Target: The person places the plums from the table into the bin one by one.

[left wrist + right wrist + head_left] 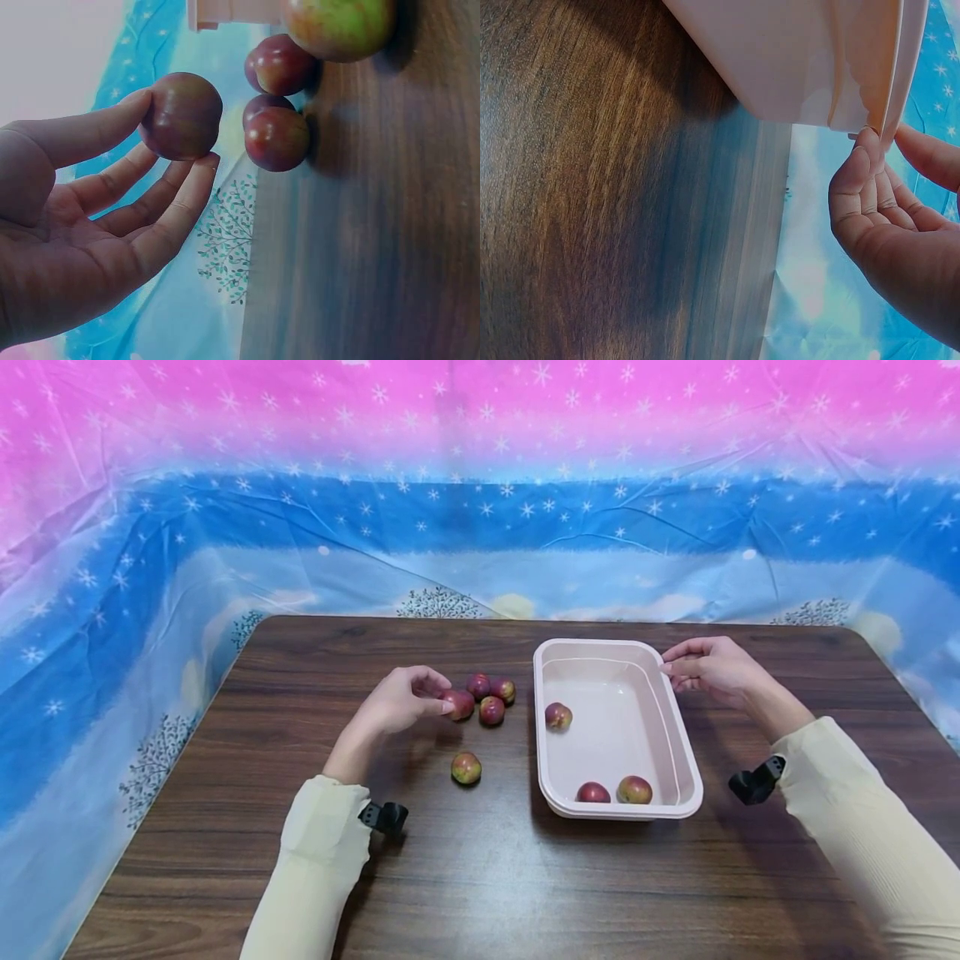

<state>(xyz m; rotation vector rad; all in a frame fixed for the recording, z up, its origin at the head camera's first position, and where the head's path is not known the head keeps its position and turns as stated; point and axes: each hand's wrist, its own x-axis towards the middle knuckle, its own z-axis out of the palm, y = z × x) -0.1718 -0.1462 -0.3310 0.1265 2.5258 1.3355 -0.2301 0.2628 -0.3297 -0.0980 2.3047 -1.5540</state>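
My left hand (444, 698) pinches a dark red plum-like fruit (459, 704) between thumb and fingertips, just off the table beside a cluster of three more fruits (491, 710). The left wrist view shows that fruit (182, 115) held in the left hand (176, 133), with the other fruits (277, 139) close behind it. A single greenish-red fruit (466, 767) lies nearer to me. My right hand (678, 667) pinches the far right rim of a pink plastic tray (686, 752). In the right wrist view the right hand (883, 139) has its thumb and fingers on either side of the tray's rim (896, 90).
Three fruits lie inside the tray: one at its left wall (558, 716) and two at its near end (592, 792) (634, 790). The dark wooden table (480, 877) is ringed by a blue and pink starred sheet (480, 510) at the back and sides.
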